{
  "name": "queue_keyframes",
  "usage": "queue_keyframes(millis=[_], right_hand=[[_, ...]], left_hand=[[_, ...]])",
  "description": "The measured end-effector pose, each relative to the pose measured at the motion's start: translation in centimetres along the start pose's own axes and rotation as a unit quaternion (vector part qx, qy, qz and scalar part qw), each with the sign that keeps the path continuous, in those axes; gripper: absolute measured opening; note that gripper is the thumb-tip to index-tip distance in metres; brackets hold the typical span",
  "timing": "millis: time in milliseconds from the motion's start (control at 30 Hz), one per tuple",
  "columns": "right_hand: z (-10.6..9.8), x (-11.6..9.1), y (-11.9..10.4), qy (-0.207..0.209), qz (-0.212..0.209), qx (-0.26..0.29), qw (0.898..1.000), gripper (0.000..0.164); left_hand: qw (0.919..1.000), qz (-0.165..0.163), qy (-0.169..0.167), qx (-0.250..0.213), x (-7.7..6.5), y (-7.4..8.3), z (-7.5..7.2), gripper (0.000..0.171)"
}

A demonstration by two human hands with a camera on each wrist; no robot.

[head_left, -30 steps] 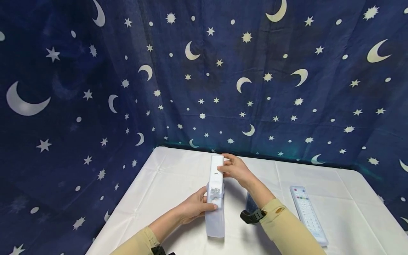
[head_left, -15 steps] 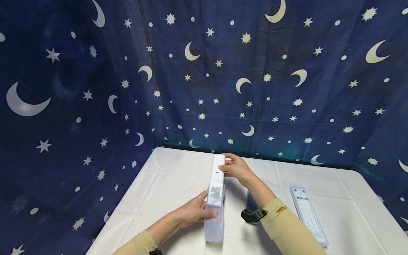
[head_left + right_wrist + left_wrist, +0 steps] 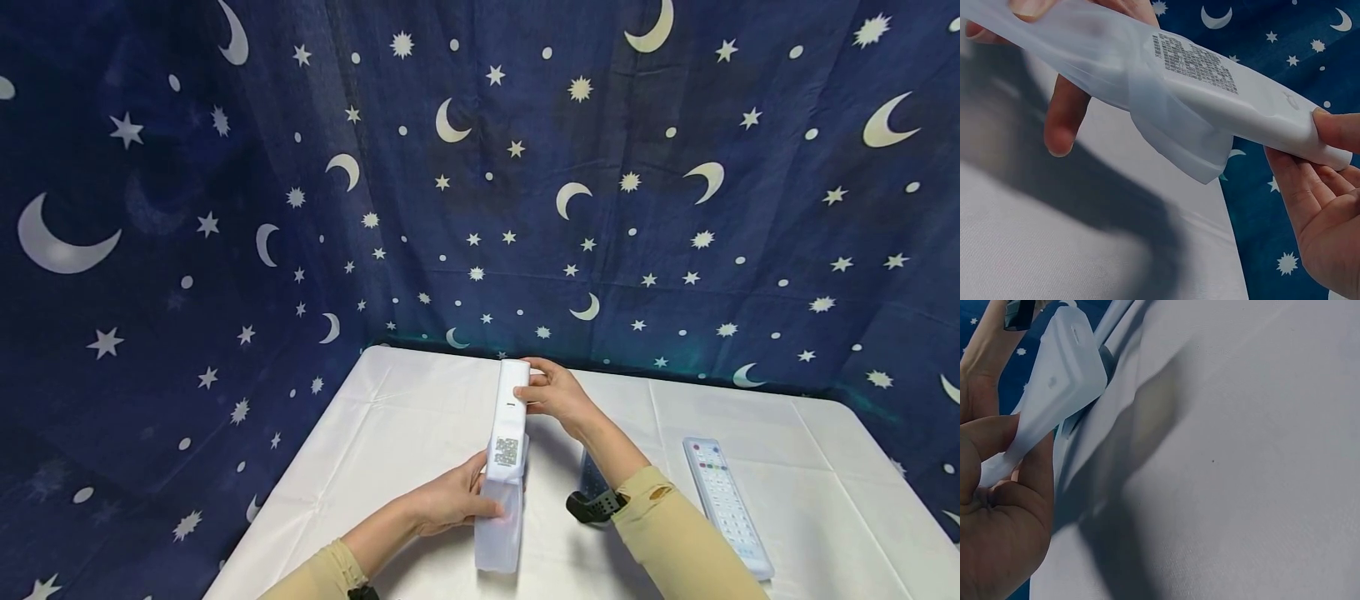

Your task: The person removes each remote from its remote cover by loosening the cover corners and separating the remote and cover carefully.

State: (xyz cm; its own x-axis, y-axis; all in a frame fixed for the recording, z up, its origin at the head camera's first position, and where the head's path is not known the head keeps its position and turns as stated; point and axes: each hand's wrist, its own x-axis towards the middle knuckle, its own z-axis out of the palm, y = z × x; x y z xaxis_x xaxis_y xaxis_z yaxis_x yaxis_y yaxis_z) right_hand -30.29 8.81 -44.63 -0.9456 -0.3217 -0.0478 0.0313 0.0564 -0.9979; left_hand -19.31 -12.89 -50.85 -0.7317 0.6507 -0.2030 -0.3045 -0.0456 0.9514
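A long white remote control (image 3: 511, 412) is held up over the table, its back with a printed label (image 3: 1194, 62) turned toward me. Its near end sits inside a translucent silicone sleeve (image 3: 498, 546); the label lies outside it. My left hand (image 3: 450, 500) pinches the sleeve, thumb on top and fingers behind. My right hand (image 3: 561, 402) grips the far end of the remote control between thumb and fingers. In the right wrist view a loose sleeve flap (image 3: 1179, 134) hangs beside the remote control.
On the white-covered table (image 3: 420, 408), a second remote control (image 3: 726, 504) in a clear sleeve lies buttons up at the right. A dark flat object (image 3: 592, 479) is partly hidden behind my right wrist. A blue star-patterned curtain (image 3: 525, 208) stands behind the table.
The sleeve has moved toward me with my left hand, and more of the remote control shows outside it. The label, partly covered before, is now exposed. My right hand has barely moved.
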Motion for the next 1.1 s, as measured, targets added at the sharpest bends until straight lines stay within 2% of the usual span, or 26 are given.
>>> queue_keyframes(millis=[133,333,633,800,967,1100], right_hand=[[0.0,0.1,0.1,0.006,0.004,-0.003,1.0,0.064],[-0.3,0.4,0.2,0.038,0.015,0.0,0.999,0.067],[-2.7,0.6,-0.9,0.08,0.002,0.019,0.997,0.068],[-3.3,0.4,-1.2,0.076,0.001,0.018,0.997,0.068],[-3.4,0.1,-1.6,0.083,-0.011,0.025,0.996,0.068],[-3.5,-0.2,-1.8,0.09,-0.015,0.02,0.996,0.069]], left_hand=[[1.0,-0.002,-0.002,0.005,-0.1,-0.2,-0.2,0.091],[0.9999,-0.008,-0.004,0.012,-0.4,-0.3,-0.3,0.095],[0.999,-0.011,-0.027,0.036,-1.4,-0.8,-0.9,0.102],[0.9992,-0.007,-0.005,0.039,-1.5,-0.9,-1.3,0.097],[0.9976,-0.019,0.049,0.044,-1.6,-0.9,-1.9,0.089],[0.9946,-0.031,0.088,0.045,-2.1,-0.3,-2.9,0.082]])
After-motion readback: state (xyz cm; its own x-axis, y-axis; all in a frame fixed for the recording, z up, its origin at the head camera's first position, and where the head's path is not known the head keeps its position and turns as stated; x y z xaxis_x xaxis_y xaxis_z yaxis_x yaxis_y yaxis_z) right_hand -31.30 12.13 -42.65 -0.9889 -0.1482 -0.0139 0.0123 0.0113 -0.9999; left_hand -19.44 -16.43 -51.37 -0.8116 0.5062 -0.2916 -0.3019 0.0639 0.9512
